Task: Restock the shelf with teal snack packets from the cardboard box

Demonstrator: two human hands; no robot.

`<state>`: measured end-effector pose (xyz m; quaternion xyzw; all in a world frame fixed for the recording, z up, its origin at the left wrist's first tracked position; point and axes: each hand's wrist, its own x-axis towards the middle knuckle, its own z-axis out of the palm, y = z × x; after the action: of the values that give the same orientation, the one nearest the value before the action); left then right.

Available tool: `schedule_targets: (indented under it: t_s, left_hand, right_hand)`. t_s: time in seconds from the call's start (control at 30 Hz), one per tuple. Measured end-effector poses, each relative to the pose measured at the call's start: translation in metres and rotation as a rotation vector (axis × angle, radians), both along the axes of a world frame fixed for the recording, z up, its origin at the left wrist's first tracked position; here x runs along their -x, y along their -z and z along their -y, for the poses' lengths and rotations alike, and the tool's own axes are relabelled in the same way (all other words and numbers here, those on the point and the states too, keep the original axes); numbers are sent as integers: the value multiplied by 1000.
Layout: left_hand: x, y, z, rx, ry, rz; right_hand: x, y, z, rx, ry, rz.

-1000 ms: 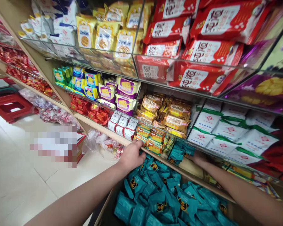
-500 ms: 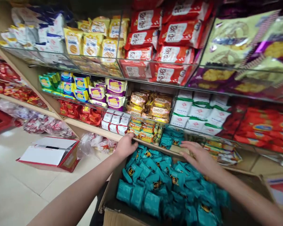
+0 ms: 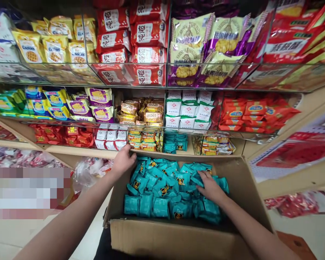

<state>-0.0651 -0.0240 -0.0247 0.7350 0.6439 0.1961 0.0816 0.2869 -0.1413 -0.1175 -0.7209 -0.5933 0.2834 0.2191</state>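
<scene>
A cardboard box (image 3: 162,234) stands in front of me, holding many teal snack packets (image 3: 161,187) with a round black-and-gold logo. At its back left corner, my left hand (image 3: 124,159) has its fingers curled over the rim. Inside the box, my right hand (image 3: 211,186) rests on the packets at the right, fingers stretched out and slightly apart. Just beyond the box, similar teal packets (image 3: 176,142) sit in a low shelf compartment. Beside them are yellow-and-orange packets (image 3: 144,140) to the left and mixed gold packets (image 3: 216,145) to the right.
Shelves above hold red packs (image 3: 148,34), purple-and-cream biscuit packs (image 3: 189,47) and white-and-green packs (image 3: 188,110) behind clear fronts (image 3: 141,76). A clear plastic bag (image 3: 85,177) lies low on the left. Red-wrapped goods (image 3: 295,204) lie low on the right.
My view has swung to the right. My right hand has moved from the box's back edge down onto the packets inside. My left hand stays at the back left corner.
</scene>
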Motion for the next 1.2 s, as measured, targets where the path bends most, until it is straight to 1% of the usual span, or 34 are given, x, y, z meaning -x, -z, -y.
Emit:
schedule_targets:
  t_s: [0.13,0.2,0.23,0.3,0.33,0.37,0.4,0.43,0.47,0.5,0.53,0.57,0.6,0.63,0.7,0.77,0.8,0.83,0.87,0.9,0.93,0.97,1.03,1.07,1.1,1.13,1.17,1.2]
  left_hand:
    - [1,-3,-1,-3,-3,31]
    - [1,-7,0,-83,21,32]
    - [0,-10,3,-155,59,28]
    - [-9,-16,16,-304,208,49]
    - [-18,-19,27,-343,297,93]
    - [-29,-20,40,-336,382,172]
    - [-43,-20,55,-269,436,281]
    - [-58,-19,71,-164,448,426]
    - [-74,-18,86,4,438,593]
    - [-89,-17,101,213,443,750]
    - [-102,-16,114,388,443,878]
    - [-114,-15,124,525,422,986]
    - [-123,-15,132,618,387,1082]
    - [-129,-15,138,661,331,1169]
    - [-137,-15,145,679,207,1317]
    - [-139,-15,150,680,145,1393]
    - [-139,-15,151,690,148,1381]
    - [-138,-15,152,698,173,1323]
    - [-135,-16,152,683,211,1224]
    - [-130,-17,149,625,258,1093]
    - [-123,-20,143,522,318,937]
    - [-113,-24,134,380,383,762]
    - [-90,-33,105,30,478,400]
    - [-76,-38,88,-89,475,218]
    - [-63,-42,69,-163,418,70]
    - [-51,-45,50,-207,330,-42]
    - [-40,-46,33,-210,236,-126]
    - [-31,-47,18,-183,189,-177]
  right_hand:
    - [-7,-21,8,13,108,-221]
    - [-4,-36,14,30,144,-370]
    - [-1,-43,17,31,149,-438]
    - [10,-59,24,13,170,-608]
    - [17,-67,28,1,184,-720]
    - [24,-75,32,-9,197,-843]
    - [32,-82,35,-16,201,-962]
    - [39,-89,39,-20,194,-1062]
    - [46,-94,42,-20,180,-1125]
    - [52,-98,45,-20,160,-1138]
    - [58,-101,48,-30,154,-1127]
    - [64,-103,52,-54,163,-1109]
    - [70,-103,55,-92,187,-1095]
    - [75,-102,59,-137,218,-1089]
    - [85,-97,65,-210,248,-1090]
    - [93,-91,71,-223,202,-1069]
    - [96,-88,73,-220,170,-1040]
    - [96,-86,73,-227,148,-997]
    - [95,-85,73,-251,147,-940]
    - [91,-85,72,-289,157,-866]
    - [85,-87,69,-339,171,-776]
    - [77,-90,65,-407,183,-675]
    - [53,-101,54,-586,193,-447]
    - [40,-109,46,-684,183,-323]
    - [27,-116,38,-769,163,-186]
    - [14,-124,29,-827,114,-38]
    - [2,-131,19,-843,40,115]
    - [-9,-137,9,-834,-42,264]
